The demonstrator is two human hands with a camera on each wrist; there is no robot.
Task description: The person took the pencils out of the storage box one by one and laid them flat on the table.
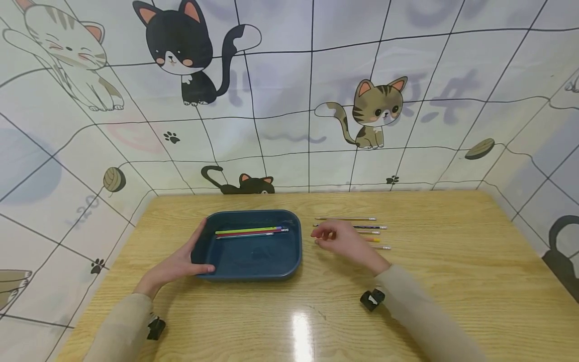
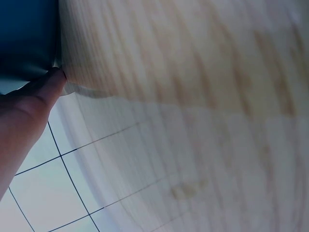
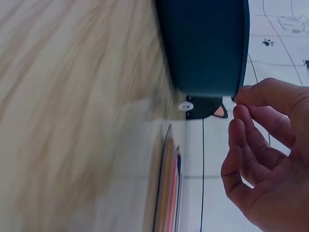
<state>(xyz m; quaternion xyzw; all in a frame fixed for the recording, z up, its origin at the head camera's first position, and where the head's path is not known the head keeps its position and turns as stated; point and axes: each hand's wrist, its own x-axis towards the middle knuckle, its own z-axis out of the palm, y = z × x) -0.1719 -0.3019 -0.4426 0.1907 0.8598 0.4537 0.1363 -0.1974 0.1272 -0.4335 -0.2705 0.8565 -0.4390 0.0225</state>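
A dark blue plastic tray [image 1: 253,256] sits on the table, left of the middle in the head view. My left hand [image 1: 181,259] holds its left end, thumb over the front rim and fingers along the outer side. Inside lie three pencils [image 1: 249,233], one yellow-green, one dark red and one teal. Over the left ends of several pencils [image 1: 373,227] hovers my right hand [image 1: 341,244], its fingers loosely bent with nothing between them. Those pencils lie side by side, and the hand partly hides them. The right wrist view shows their pointed tips [image 3: 169,133] below the tray's side.
The wooden table [image 1: 434,261] reaches back to a cloth wall [image 1: 280,130] printed with cats and grid lines, which also rises at both sides. Each sleeve carries a small black device [image 1: 372,300] near the wrist.
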